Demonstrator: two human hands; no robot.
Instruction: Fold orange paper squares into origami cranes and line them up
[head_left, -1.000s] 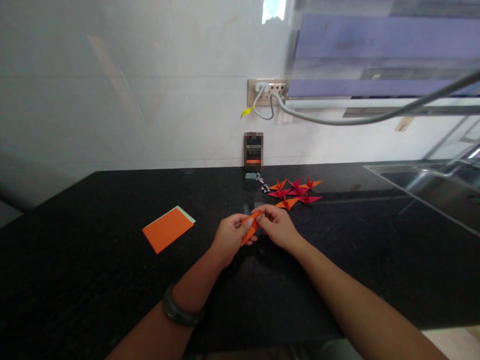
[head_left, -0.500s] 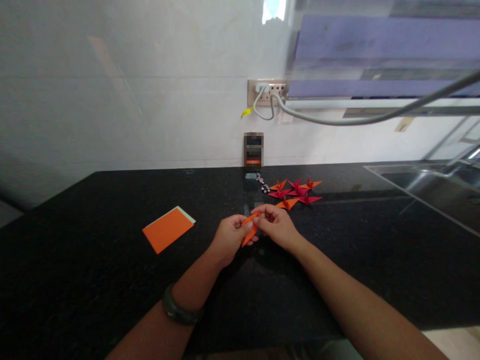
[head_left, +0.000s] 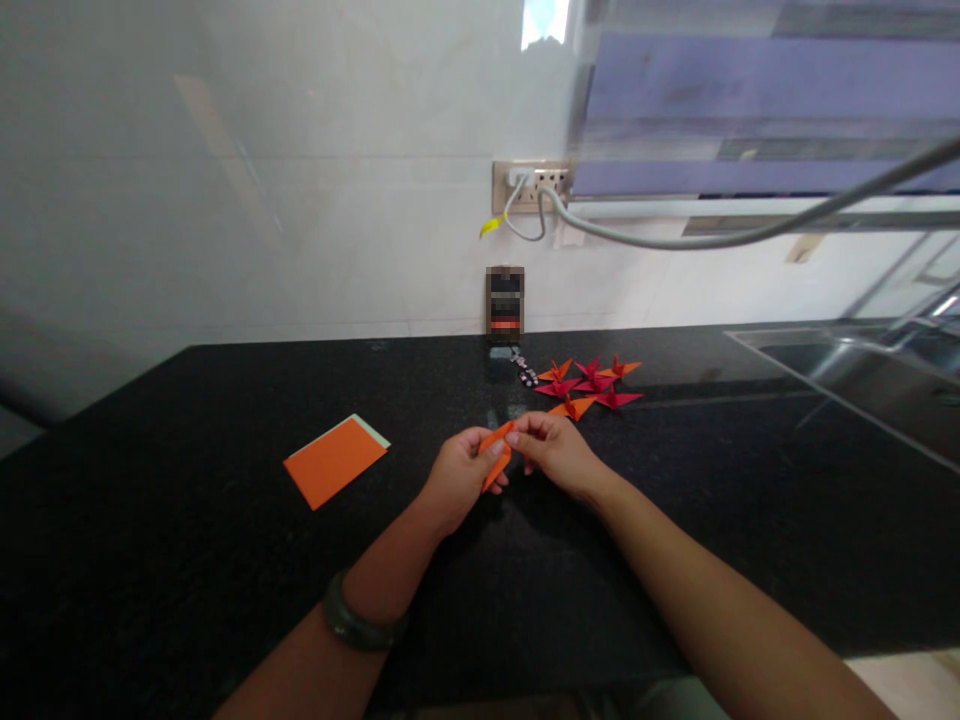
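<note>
A folded piece of orange origami paper (head_left: 493, 462) is held above the counter between both hands. My left hand (head_left: 461, 475) is closed on its left side, thumb on top and fingers beneath. With thumb and fingertips, my right hand (head_left: 555, 452) pinches the paper's upper right corner. Just beyond the right hand lie several folded paper cranes, among them an orange crane (head_left: 573, 408) and a red crane (head_left: 616, 398). To the left rests a stack of orange paper (head_left: 336, 462) with a pale green sheet (head_left: 375, 432) showing under it.
A phone-like device with a blurred screen (head_left: 505, 303) leans against the wall, a patterned strap (head_left: 526, 374) beside it. Behind are a wall socket (head_left: 529, 185) and a grey cable (head_left: 675, 243). A sink (head_left: 847, 365) is set into the black countertop (head_left: 187, 580) at right.
The orange paper has shifted slightly in my fingers and shows more of its face. My right fingertips have moved a little along its upper corner.
</note>
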